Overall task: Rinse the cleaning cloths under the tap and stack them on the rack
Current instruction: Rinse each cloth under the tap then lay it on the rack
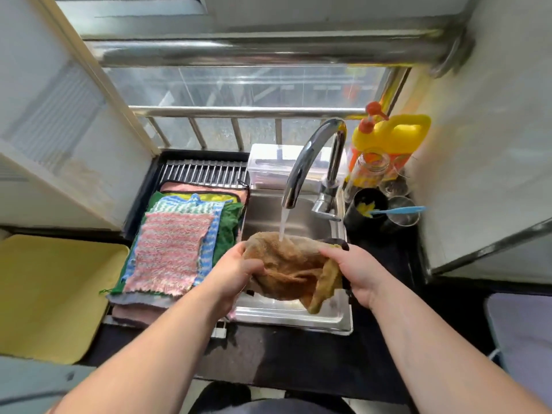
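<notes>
Both hands hold a brown cloth (pixel 291 268) over the sink (pixel 294 316), under the running tap (pixel 310 162). The left hand (pixel 236 270) grips its left edge; the right hand (pixel 355 271) grips the right. A stack of cloths (pixel 176 249) lies on the rack (pixel 203 173) at left.

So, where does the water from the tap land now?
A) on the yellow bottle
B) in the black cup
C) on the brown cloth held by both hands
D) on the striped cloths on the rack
C: the stream from the tap meets the brown cloth, which the left hand and right hand grip.
</notes>
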